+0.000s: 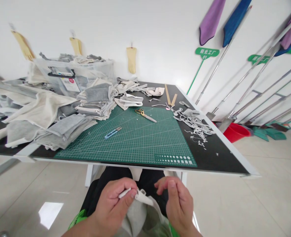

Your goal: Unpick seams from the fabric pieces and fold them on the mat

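Low over my lap, my left hand (118, 200) pinches the edge of a grey-and-white fabric piece (135, 217) between thumb and fingers. The cloth hangs down across my legs, its pale edge curving to the right. A short gap separates it from my right hand (178, 204), whose fingers are curled with the thumb pressed against them. Whether anything thin is held there cannot be made out. Beyond my hands, a green cutting mat (140, 141) lies on the black table. A blue-handled thread snipper (113, 132) and gold-handled scissors (145, 115) rest on the mat.
Grey and white cloths (94, 98) are stacked on the left, before a clear plastic bin (61, 77). Fabric strips and scraps (193, 120) lie on the right, near wooden rulers (169, 95). The table's front edge (135, 164) is just beyond my hands.
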`<state>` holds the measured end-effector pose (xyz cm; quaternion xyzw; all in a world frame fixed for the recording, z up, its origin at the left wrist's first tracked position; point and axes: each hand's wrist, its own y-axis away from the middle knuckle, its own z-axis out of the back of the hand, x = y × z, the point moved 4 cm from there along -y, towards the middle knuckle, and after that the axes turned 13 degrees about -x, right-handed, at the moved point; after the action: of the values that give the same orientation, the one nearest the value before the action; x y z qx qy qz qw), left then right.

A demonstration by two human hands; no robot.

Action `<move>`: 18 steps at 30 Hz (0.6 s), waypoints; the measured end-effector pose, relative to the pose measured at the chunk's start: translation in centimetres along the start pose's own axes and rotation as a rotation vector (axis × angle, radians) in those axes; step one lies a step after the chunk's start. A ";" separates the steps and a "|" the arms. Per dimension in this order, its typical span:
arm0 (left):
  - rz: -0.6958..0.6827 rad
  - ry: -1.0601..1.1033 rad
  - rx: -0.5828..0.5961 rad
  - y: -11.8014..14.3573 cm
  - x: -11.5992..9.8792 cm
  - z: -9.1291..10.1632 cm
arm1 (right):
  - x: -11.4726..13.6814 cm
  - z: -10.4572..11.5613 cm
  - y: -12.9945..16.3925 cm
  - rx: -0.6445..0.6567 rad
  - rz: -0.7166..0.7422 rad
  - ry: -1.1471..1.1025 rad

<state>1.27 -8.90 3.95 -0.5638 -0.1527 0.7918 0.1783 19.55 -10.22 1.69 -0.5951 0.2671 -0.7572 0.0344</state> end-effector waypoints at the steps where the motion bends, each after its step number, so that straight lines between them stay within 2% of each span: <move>1: -0.003 -0.003 -0.015 0.0 0.0 0.1 | 0.0 0.0 0.0 0.023 0.013 0.010; 5: -0.019 0.033 0.046 0.0 -0.3 -0.6 | 1.0 -1.8 1.0 0.397 0.251 0.164; 7: 0.005 0.026 0.046 0.0 -0.2 -1.1 | 1.2 -2.2 1.1 0.415 0.279 0.200; 9: 0.017 0.014 0.082 0.0 0.1 -1.5 | 1.2 -2.1 1.0 0.389 0.242 0.183; 11: 0.007 0.019 0.155 0.1 0.3 -1.7 | 1.1 -1.6 0.7 0.374 0.195 0.166; 13: 0.029 0.027 0.154 0.1 0.9 -1.3 | 0.8 -0.5 0.1 0.314 0.142 0.180; 14: 0.071 0.032 0.093 0.0 1.3 -0.7 | 0.6 0.4 -0.3 0.252 0.109 0.191; 15: 0.133 0.043 -0.017 -0.1 1.9 0.1 | 0.3 1.3 -0.8 0.167 0.067 0.198; 18: 0.300 0.149 -0.504 -0.5 3.3 3.1 | -0.6 4.3 -2.2 -0.137 -0.063 0.154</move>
<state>-2.65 -7.09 2.36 -0.6633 -0.2457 0.7028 -0.0754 24.26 -9.70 2.74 -0.5443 0.3014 -0.7813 -0.0506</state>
